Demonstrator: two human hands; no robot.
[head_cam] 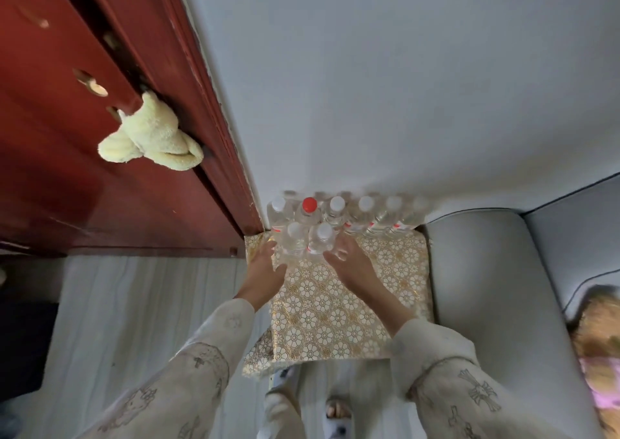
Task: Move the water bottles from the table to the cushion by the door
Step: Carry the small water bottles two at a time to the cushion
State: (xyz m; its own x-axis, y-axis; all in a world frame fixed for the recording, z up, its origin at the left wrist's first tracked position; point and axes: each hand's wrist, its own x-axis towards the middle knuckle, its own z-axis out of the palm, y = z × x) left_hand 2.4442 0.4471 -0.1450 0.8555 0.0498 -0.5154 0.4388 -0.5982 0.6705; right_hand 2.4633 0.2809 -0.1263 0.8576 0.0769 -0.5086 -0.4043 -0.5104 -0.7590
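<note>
Both my hands sit mid-frame on the cushion (335,301) by the door (84,170): left hand (265,270) and right hand (352,264), fingers spread open beside two water bottles (307,240) standing upright, caps up.

Pale yellow towel (151,136) knotted on the handle, hanging against red wood. Grey sofa (496,291) at right, dark piping along its seams. Fluffy tan toy (600,348) on the seat edge — partly out of frame, blurred. White wall (385,86) behind; pale floor (141,304) below.
</note>
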